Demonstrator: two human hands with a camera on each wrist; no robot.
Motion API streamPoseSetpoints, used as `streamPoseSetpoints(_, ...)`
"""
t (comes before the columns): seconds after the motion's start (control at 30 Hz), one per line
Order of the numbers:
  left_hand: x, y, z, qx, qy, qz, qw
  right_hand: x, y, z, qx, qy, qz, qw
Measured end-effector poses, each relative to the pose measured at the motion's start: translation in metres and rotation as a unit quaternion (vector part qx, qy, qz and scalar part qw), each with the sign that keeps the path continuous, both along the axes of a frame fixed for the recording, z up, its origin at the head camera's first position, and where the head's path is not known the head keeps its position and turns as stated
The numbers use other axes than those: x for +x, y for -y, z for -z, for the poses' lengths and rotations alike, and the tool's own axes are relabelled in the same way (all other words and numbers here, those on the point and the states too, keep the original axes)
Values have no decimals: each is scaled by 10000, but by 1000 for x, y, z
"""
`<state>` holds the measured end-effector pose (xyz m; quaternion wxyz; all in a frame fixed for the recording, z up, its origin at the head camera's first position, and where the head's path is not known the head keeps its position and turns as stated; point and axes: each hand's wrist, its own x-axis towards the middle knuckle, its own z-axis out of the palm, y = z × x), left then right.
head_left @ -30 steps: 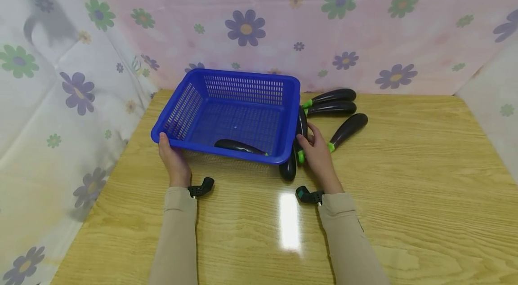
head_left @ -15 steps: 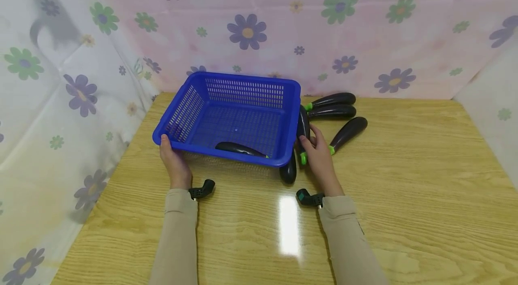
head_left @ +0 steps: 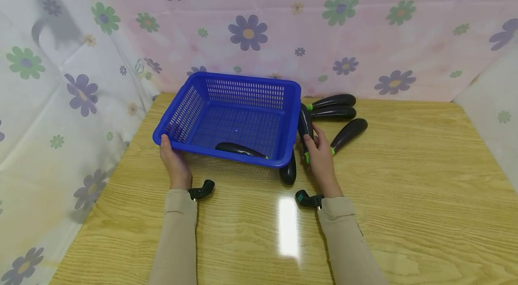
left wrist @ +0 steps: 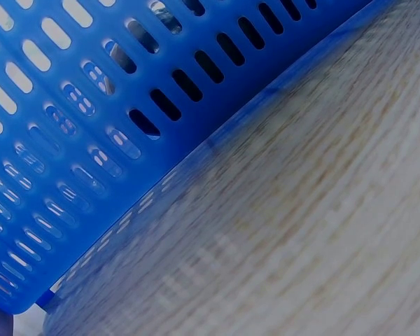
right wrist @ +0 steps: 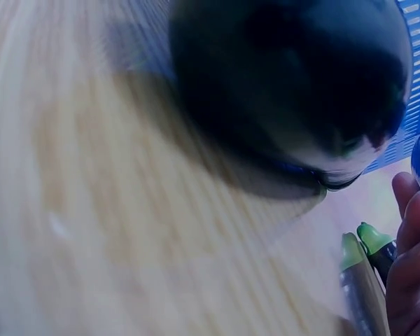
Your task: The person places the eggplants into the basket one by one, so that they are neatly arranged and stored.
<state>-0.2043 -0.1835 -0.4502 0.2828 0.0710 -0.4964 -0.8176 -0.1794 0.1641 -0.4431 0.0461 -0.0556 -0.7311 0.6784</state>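
Observation:
A blue slotted plastic basket [head_left: 247,77] stands tilted on the table, with one dark eggplant [head_left: 238,148] lying along its near inner side. My left hand [head_left: 175,163] grips the basket at the near left corner, thumb over the rim; the left wrist view is filled by its slotted wall [left wrist: 70,168]. Against the basket's right side, my right hand [head_left: 321,159] holds a second eggplant [head_left: 305,116] between thumb and fingers. Another eggplant [head_left: 288,172] pokes out below the near right corner, its far part hidden. That one looms large and dark in the right wrist view.
To the right of my right hand lies a lone eggplant [head_left: 350,133] with a green stem end. Behind it, two more eggplants [head_left: 334,112] lie side by side near the back edge. A flowered cloth [head_left: 364,37] hangs behind the wood-grain table [head_left: 421,177].
The eggplant in my right hand has shifted slightly right, with its top leaning a little away from the basket. My left hand keeps its hold, and the basket has stayed put.

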Motion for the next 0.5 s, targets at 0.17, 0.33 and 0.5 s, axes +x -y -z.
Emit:
streamPoseSetpoints(0.17, 0, 0, 0, -27, -31, -2, 10000, -2, 0, 6, -115, -36, 151, 9998)
streamPoseSetpoints(0.33, 1, 0, -1, -51, 32, 8, 10000, -1, -1, 5, -108, 14, 236, 9997)
streamPoseSetpoints(0.5, 0, 0, 0, -35, 9, 67, 10000, -1, -2, 6, -124, 63, 289, 9995)
